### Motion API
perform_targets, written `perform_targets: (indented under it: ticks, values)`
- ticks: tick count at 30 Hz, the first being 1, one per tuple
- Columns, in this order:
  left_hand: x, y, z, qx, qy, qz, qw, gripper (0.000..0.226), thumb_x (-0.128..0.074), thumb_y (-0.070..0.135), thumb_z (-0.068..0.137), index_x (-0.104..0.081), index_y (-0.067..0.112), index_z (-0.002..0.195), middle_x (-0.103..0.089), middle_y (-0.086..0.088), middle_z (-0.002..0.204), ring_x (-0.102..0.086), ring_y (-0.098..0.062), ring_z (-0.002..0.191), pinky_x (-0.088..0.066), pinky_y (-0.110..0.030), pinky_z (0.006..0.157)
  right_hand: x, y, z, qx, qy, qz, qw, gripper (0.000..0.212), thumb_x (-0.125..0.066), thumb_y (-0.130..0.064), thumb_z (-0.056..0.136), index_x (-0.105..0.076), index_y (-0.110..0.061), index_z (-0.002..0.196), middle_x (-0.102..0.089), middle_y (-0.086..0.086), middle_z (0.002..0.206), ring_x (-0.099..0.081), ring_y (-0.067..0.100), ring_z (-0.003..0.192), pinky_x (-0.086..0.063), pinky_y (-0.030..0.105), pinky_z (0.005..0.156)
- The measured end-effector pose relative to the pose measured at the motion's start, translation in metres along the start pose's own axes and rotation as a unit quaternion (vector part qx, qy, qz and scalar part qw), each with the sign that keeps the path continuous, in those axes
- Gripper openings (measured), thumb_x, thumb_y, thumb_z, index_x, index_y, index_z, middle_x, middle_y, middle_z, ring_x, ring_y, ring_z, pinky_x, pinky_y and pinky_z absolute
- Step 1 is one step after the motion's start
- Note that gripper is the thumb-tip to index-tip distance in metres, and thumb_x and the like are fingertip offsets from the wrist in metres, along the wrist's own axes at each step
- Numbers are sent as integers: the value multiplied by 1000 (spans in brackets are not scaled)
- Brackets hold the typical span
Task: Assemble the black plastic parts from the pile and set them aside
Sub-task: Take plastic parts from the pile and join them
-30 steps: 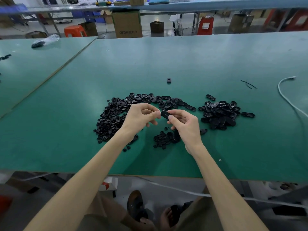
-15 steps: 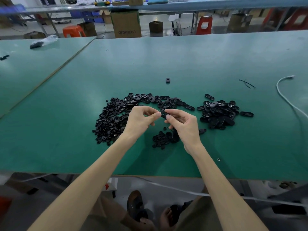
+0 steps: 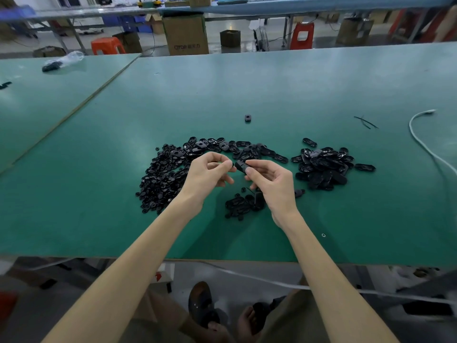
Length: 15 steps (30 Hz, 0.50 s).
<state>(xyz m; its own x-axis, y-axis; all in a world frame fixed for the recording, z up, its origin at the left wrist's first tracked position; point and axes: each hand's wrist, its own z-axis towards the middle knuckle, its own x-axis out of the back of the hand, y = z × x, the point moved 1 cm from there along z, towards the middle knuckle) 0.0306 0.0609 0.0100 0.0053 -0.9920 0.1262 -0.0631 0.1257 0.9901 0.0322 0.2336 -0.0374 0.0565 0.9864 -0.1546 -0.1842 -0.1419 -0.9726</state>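
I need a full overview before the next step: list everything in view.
table: one, green, under everything.
left pile: one, black, table centre-left.
right pile: one, black, table centre-right.
small cluster: one, black, between the piles, nearer the person.
lone part: one, black, beyond the piles.
strands: few, black, far right.
cable: one, white, right edge.
clear bag: one, transparent, neighbouring table.
cardboard box: one, brown, floor behind.
orange stool: one, floor behind.
red stool: one, floor behind.
held part: one, black, above the small cluster.
left hand: fingers curled beside held part, grip unclear.
right hand: pinching held part.
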Motion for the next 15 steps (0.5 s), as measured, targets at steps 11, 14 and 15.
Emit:
perform_targets:
  ticks: [11, 14, 15]
  values:
    - [1, 2, -2, -31, -31, 22, 999, 15, -76, 8, 92, -72, 2, 105, -80, -8, 91, -72, -13, 70, -59, -26, 73, 0, 0, -1, -4, 2, -2, 1000, 16, -77, -6, 93, -79, -16, 105, -81, 0, 94, -75, 12, 81, -56, 21, 64]
    - [1, 2, -3, -33, -30, 22, 999, 16, -79, 11, 90, -70, 4, 101, -80, -7, 92, -73, -15, 72, -58, -27, 72, 0, -1, -1, -6, 3, -2, 1000, 16, -77, -6, 93, -79, -16, 105, -81, 1, 95, -75, 13, 82, -56, 21, 65]
    - [1, 2, -3, -37, -25, 28, 999, 15, -79, 12, 90, -71, 6, 100, -80, -6, 92, -73, -14, 75, -57, -27, 72, 0, -1, 0, -7, 3, -2, 1000, 16, -77, -6, 93, -79, -16, 104, -81, 1, 95, -75, 13, 82, -56, 21, 65]
